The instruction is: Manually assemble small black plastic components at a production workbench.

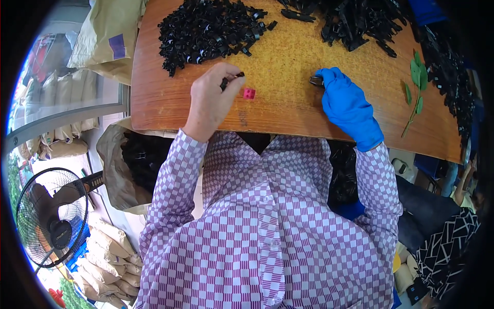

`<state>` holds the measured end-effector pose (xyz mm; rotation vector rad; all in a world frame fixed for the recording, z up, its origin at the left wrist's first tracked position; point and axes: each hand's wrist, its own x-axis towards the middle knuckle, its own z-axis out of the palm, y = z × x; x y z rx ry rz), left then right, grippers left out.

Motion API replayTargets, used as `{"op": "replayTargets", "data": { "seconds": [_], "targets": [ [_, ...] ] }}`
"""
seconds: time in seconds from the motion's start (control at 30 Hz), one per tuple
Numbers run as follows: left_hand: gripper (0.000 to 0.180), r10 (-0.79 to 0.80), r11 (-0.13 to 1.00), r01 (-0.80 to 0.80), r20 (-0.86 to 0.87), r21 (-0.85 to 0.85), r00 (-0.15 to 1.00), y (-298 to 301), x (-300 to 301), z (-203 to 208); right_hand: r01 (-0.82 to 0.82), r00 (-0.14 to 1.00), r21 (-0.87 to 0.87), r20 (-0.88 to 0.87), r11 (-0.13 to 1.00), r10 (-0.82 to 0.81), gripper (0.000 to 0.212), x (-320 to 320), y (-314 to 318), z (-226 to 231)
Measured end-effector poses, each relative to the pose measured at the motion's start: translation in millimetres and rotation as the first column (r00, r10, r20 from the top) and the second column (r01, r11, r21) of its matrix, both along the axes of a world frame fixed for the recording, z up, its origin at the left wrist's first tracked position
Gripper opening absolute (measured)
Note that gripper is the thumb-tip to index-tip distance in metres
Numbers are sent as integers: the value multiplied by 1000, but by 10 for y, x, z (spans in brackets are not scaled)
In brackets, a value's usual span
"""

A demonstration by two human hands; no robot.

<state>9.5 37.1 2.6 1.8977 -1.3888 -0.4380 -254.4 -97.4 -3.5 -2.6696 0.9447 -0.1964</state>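
Note:
My bare left hand is closed above the near part of the table, with small black plastic pieces pinched in its fingers. Just right of it lies a small pink block with dark dots. In a blue glove, my right hand is closed around a dark, shiny piece. Only the end of that piece shows beyond the fingers, so its kind is unclear. Beyond my left hand spreads a heap of small black plastic parts. Longer black plastic parts are piled beyond my right hand.
A leafy green sprig lies on the wooden table, right of my glove. Black parts line its right edge. An open sack of black pieces and a fan stand left. Another person is at lower right.

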Motion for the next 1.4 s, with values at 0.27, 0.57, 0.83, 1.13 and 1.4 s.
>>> {"op": "replayTargets", "data": {
  "seconds": [0.27,0.57,0.83,1.13,1.4],
  "targets": [
    [16,-46,998,45,-10,-43,999,171,-271,-88,-85,978,116,202,990,60,29,269,219,-26],
    [16,-47,999,48,64,-8,997,186,-294,-99,-160,964,175,239,971,115,29,517,338,-47],
    [13,-100,995,101,87,-11,991,182,-255,-192,-265,950,104,200,959,240,27,648,277,-123],
    [14,-97,994,99,47,-37,994,159,-246,-225,-343,932,-30,112,939,344,22,718,273,-52],
    [16,-174,977,175,20,-119,984,140,-169,-302,-525,842,-281,-312,804,441,20,732,274,116]
  ]
}}
